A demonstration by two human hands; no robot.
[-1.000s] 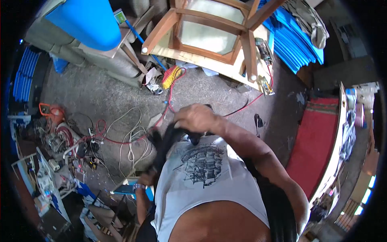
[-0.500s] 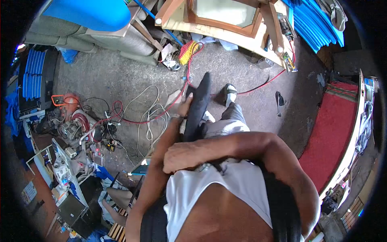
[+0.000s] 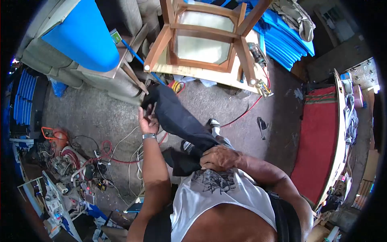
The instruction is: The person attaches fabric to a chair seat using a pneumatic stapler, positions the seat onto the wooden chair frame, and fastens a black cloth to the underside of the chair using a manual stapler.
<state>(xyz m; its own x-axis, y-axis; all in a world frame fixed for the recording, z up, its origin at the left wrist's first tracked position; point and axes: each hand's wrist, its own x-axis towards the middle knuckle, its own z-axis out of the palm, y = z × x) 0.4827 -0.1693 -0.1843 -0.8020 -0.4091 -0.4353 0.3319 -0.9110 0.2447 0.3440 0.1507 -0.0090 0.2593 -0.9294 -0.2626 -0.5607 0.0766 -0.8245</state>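
Observation:
A long piece of black fabric (image 3: 179, 119) stretches across the front of my body, from near the upholstered furniture down to my waist. My right hand (image 3: 219, 157) is closed around its lower end, against my white shirt. At the far end, my left hand (image 3: 149, 121) is beside the fabric's edge, fingers spread and pointing up. Whether those fingertips touch the cloth, I cannot tell. A darker flap of the fabric (image 3: 181, 162) hangs to the left of my right hand.
An upturned wooden chair frame (image 3: 238, 35) rests on a pale wooden board (image 3: 161, 69). Grey upholstered furniture (image 3: 109, 82) stands ahead on the left. A red hose (image 3: 246, 111) and pale cables cross the floor. At right is a red-covered surface (image 3: 316, 141); tools clutter the left.
The black fabric has swung from nearly upright to a leftward slant and opened out wider. My left hand has moved left and opened; my right hand has shifted right, onto the fabric's lower end.

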